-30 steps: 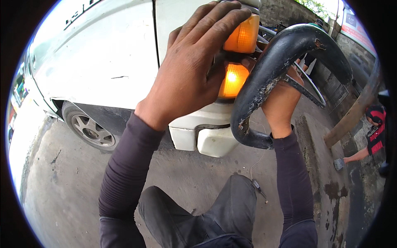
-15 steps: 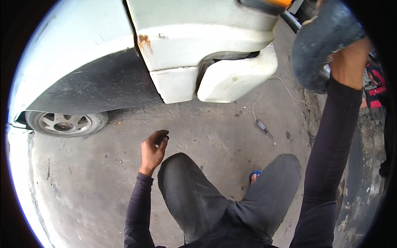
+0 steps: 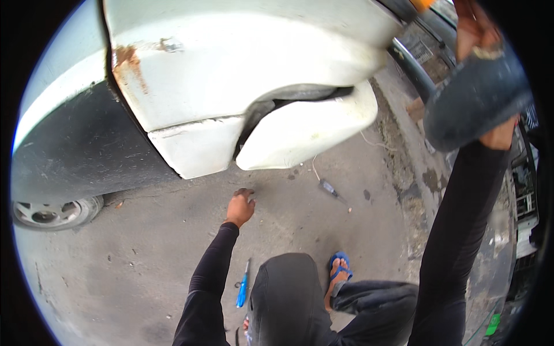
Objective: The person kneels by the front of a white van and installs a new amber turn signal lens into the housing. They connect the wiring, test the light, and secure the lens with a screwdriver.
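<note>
My left hand hangs over the concrete below the white vehicle's front corner, fingers loosely bent and apart, holding nothing. My right hand grips the scuffed black tubular bar at the upper right; the bar hides much of that hand. Beside the bar is a loose-looking white lower bumper piece with a dark gap along its top. An orange lamp is cut off at the top edge. A dark probe-like tool with a pale wire lies on the ground.
A blue-handled tool lies by my bent knee. My sandalled foot is on the concrete. A wheel is at left, below a dark panel. A rough concrete edge and dark clutter line the right side.
My left hand left the orange lamp and dropped low toward the ground, now slightly farther forward. My right hand stays on the bar. The view tipped down, revealing my foot and blue tool.
</note>
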Demonstrator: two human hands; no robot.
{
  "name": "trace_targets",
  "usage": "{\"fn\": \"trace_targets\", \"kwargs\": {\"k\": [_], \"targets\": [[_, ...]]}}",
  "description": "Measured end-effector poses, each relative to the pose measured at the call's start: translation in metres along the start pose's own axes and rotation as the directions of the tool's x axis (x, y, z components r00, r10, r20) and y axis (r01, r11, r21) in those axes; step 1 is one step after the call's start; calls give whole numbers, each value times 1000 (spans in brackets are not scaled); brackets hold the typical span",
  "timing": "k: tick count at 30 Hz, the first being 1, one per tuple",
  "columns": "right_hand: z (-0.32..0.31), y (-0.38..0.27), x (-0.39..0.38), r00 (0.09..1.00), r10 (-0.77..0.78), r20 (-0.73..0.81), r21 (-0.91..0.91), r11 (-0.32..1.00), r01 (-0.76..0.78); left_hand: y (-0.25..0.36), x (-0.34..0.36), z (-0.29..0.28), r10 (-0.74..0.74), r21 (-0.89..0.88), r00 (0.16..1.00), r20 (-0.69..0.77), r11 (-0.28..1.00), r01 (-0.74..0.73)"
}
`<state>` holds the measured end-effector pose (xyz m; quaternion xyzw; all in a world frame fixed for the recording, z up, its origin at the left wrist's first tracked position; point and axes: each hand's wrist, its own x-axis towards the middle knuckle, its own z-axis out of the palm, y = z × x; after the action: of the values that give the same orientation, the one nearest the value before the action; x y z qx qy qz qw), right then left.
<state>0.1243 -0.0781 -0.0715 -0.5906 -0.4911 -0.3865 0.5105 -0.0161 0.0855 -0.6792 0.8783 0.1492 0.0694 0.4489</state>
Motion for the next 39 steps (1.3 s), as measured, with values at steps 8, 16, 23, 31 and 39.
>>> {"fn": "trace_targets", "kwargs": {"k": [8,16,23,31,39], "targets": [[-5,13,7,997,10,-74,-22,1000,-12,67,73,108,236,213,957,172,939,-270],[9,6,1,992,31,-124,39,999,-26,125,181,215,44,166,998,55,985,-53],[21,-1,-18,993,68,-98,100,993,-59,139,204,247,-31,221,998,53,975,18],[43,-13,-24,991,118,-68,191,976,-103,129,170,241,339,359,917,210,846,-395],[68,-37,-23,998,60,3,339,939,-57,133,140,194,236,378,946,224,873,-307]]}}
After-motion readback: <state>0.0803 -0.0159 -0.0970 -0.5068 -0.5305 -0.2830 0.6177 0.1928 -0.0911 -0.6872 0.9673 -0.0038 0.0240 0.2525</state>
